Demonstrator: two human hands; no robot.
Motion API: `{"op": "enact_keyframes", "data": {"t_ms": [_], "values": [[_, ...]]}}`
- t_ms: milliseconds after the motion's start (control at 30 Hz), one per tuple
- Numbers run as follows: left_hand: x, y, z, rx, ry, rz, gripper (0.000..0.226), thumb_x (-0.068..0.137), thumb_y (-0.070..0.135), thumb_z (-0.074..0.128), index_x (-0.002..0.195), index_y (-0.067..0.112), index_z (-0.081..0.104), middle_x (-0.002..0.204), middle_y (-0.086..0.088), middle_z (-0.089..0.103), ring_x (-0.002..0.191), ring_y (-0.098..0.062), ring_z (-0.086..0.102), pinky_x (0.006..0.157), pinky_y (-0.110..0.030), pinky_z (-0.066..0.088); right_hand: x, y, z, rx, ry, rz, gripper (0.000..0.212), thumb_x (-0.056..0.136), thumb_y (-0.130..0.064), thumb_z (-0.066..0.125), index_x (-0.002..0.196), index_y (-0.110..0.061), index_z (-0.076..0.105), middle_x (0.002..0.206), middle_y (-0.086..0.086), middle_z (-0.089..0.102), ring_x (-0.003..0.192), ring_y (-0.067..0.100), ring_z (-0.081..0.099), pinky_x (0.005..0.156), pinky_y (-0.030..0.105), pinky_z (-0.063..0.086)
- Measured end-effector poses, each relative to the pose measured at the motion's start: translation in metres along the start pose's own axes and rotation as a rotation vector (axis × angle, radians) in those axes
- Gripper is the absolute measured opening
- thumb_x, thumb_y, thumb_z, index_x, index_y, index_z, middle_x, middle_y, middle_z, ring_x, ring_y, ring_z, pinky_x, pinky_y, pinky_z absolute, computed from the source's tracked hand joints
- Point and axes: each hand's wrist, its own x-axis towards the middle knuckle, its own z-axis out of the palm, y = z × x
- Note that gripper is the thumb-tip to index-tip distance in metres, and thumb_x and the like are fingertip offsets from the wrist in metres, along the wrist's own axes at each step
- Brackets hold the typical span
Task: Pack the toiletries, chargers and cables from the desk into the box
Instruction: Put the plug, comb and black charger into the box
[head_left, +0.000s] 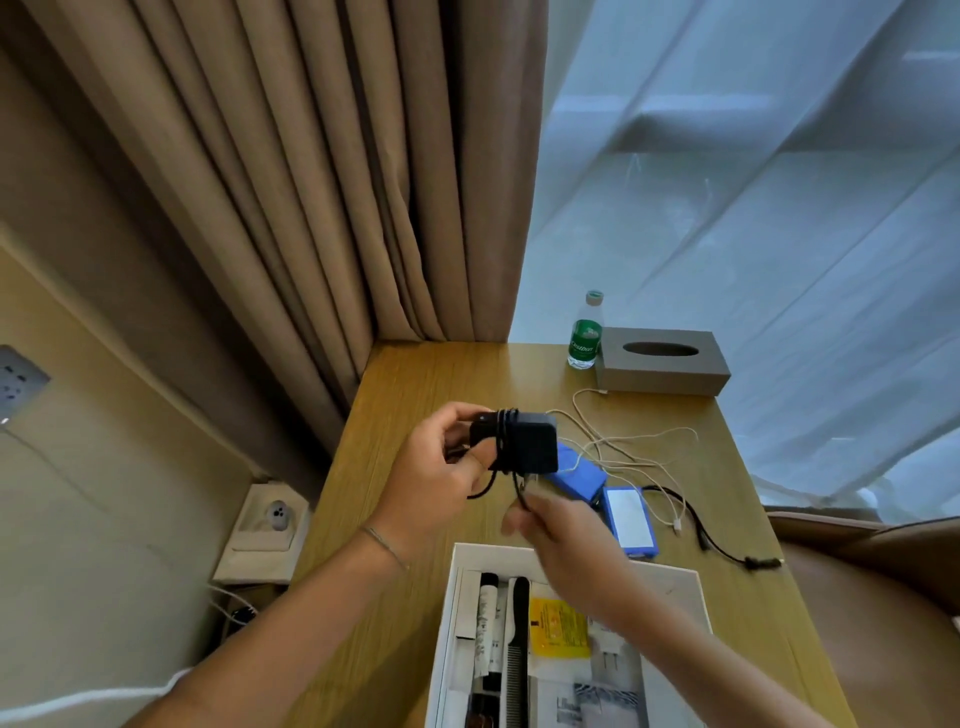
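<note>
Head view — left hand grips black charger, blurred right hand pinches its cord

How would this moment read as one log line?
step: winding cable | left hand: holds black charger | right hand: pinches its cable, blurred | box: open, partly packed

Only legible text: green label on the water bottle reads roughly "C'estbon". Print on the yellow packet in the box is too small to read.
</note>
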Motion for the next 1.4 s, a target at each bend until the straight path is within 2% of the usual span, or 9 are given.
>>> {"op": "enact_keyframes", "data": {"t_ms": [133,267,467,633,800,933,1067,1267,1400], "values": [[0.007,-0.018,-0.003,0.32,0.156,0.06,0.021,0.091,0.014,0.069,0.11,0.021,0.063,0.097,0.004,0.07,0.09,-0.01,0.067,0.073,-0.023,0.058,-0.019,-0.03,-0.006,-0.285,-0.11,-0.073,0.019,0.105,-0.031,0.04,0.101,-0.03,0.058,0.071,-0.012,0.055,0.066,0.014,0.054,0.055,0.028,0.042],[0.001,-0.029,-0.01,0.632,-0.162,0.058,0.023,0.09,0.021,0.07,0.111,0.026,0.062,0.101,0.007,0.069,0.093,-0.01,0.067,0.08,-0.031,0.061,-0.015,-0.042,-0.052,-0.348,-0.019,-0.137,0.02,0.105,-0.036,0.043,0.096,-0.031,0.06,0.074,-0.007,0.064,0.064,0.011,0.06,0.061,0.032,0.054],[-0.016,-0.012,-0.009,0.239,-0.526,0.054,0.025,0.093,0.008,0.066,0.116,0.017,0.063,0.102,-0.008,0.07,0.094,-0.025,0.069,0.082,-0.041,0.06,0.014,-0.003,-0.085,-0.034,0.053,-0.118,0.024,0.098,-0.029,0.059,0.075,-0.035,0.059,0.063,-0.025,0.06,0.058,-0.002,0.053,0.058,0.009,0.04],[-0.008,0.001,-0.007,-0.018,-0.287,0.001,0.019,0.095,0.004,0.063,0.114,0.005,0.063,0.097,-0.018,0.07,0.081,-0.027,0.063,0.069,-0.036,0.054,-0.002,0.017,-0.03,-0.02,-0.059,0.031,0.026,0.102,-0.018,0.052,0.079,-0.028,0.06,0.076,-0.008,0.068,0.072,0.012,0.065,0.071,0.031,0.054],[0.004,-0.017,0.002,0.172,0.033,-0.083,0.013,0.093,0.012,0.067,0.105,0.016,0.065,0.09,-0.003,0.071,0.074,-0.015,0.065,0.064,-0.031,0.056,-0.027,-0.008,0.001,-0.347,-0.129,-0.113,0.028,0.105,-0.04,0.035,0.084,-0.028,0.048,0.06,-0.009,0.046,0.054,0.011,0.045,0.049,0.03,0.035],[-0.002,-0.034,0.0,0.643,-0.171,-0.028,0.017,0.091,0.023,0.069,0.107,0.025,0.064,0.097,0.005,0.071,0.088,-0.012,0.068,0.076,-0.031,0.06,-0.028,-0.028,-0.025,-0.448,-0.066,-0.188,0.028,0.103,-0.044,0.042,0.088,-0.026,0.057,0.067,-0.008,0.055,0.06,0.017,0.055,0.052,0.032,0.043],[-0.014,-0.041,0.004,0.639,-0.486,-0.058,0.017,0.09,0.027,0.068,0.106,0.033,0.064,0.095,0.008,0.07,0.086,-0.011,0.068,0.076,-0.037,0.061,-0.015,-0.016,-0.052,-0.182,-0.017,-0.121,0.01,0.093,-0.03,0.067,0.089,-0.022,0.073,0.08,-0.009,0.069,0.072,0.008,0.061,0.071,0.031,0.054],[-0.017,-0.041,0.004,0.393,-0.622,-0.092,0.024,0.089,0.015,0.067,0.108,0.03,0.065,0.096,-0.005,0.068,0.077,-0.016,0.067,0.064,-0.026,0.056,-0.013,0.022,-0.035,0.463,-0.038,0.047,0.006,0.087,-0.006,0.075,0.09,-0.003,0.071,0.082,0.022,0.067,0.072,0.023,0.058,0.074,0.043,0.05],[-0.019,-0.048,0.003,0.314,-0.618,-0.13,0.02,0.092,0.012,0.066,0.109,0.021,0.064,0.099,-0.011,0.069,0.081,-0.025,0.07,0.069,-0.036,0.061,-0.022,0.031,-0.011,0.348,0.099,0.114,0.007,0.091,-0.022,0.072,0.091,-0.017,0.077,0.09,0.005,0.071,0.083,0.012,0.065,0.083,0.039,0.053]]}}
